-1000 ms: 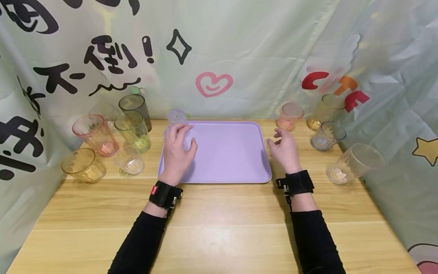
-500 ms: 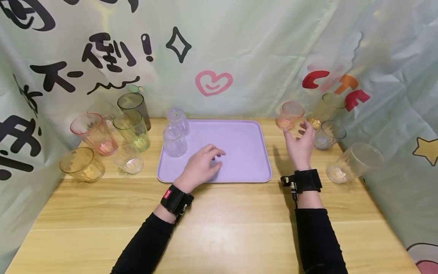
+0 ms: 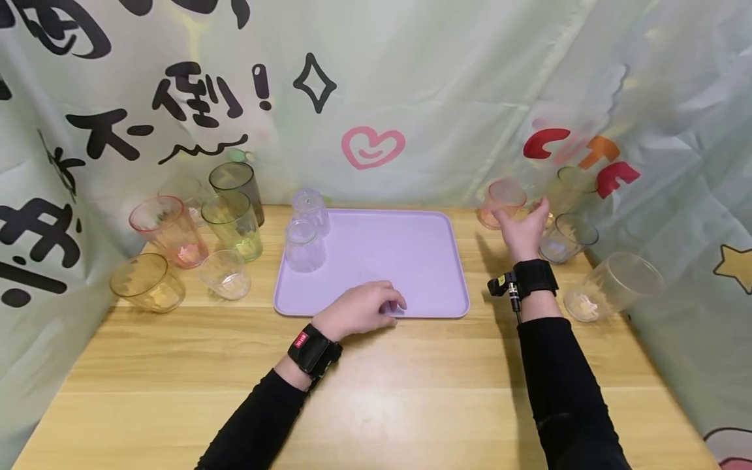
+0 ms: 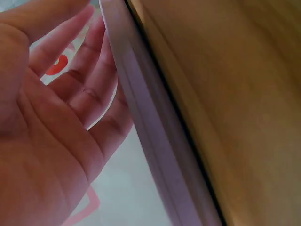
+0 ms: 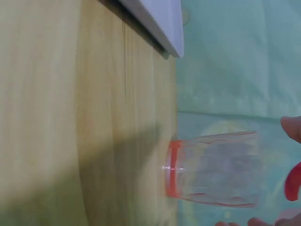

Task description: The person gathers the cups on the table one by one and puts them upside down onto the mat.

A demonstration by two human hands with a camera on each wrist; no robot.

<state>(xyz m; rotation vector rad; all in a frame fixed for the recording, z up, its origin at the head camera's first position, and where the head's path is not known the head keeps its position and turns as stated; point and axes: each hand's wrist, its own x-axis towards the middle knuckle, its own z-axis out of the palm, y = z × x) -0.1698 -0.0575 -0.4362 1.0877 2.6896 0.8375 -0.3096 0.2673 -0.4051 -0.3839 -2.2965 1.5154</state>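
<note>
My right hand (image 3: 525, 234) reaches in at the back right, thumb and fingers spread beside a small pink-tinted cup (image 3: 504, 198). In the right wrist view that cup (image 5: 216, 169) stands upright on the wood, and a gap shows between it and the visible fingertips. My left hand (image 3: 358, 308) hovers or rests at the front edge of the lilac tray (image 3: 399, 254), fingers loosely bent around nothing; whether it touches the rim I cannot tell. A clear cup (image 3: 304, 247) and a purple-tinted cup (image 3: 311, 207) stand upside down at the tray's left side.
Several upright tinted cups cluster at the left, including an amber one (image 3: 149, 287), a pink one (image 3: 170, 235) and a green one (image 3: 235, 228). Close to my right hand are a grey-blue cup (image 3: 566, 241), a yellowish cup (image 3: 572, 186) and a clear cup (image 3: 613, 287). A cloth backdrop (image 3: 446, 117) borders the table.
My left hand has left the clear cup on the tray and moved down and right to the tray's front edge. The right hand has moved rightward and forward, beside the small pink cup.
</note>
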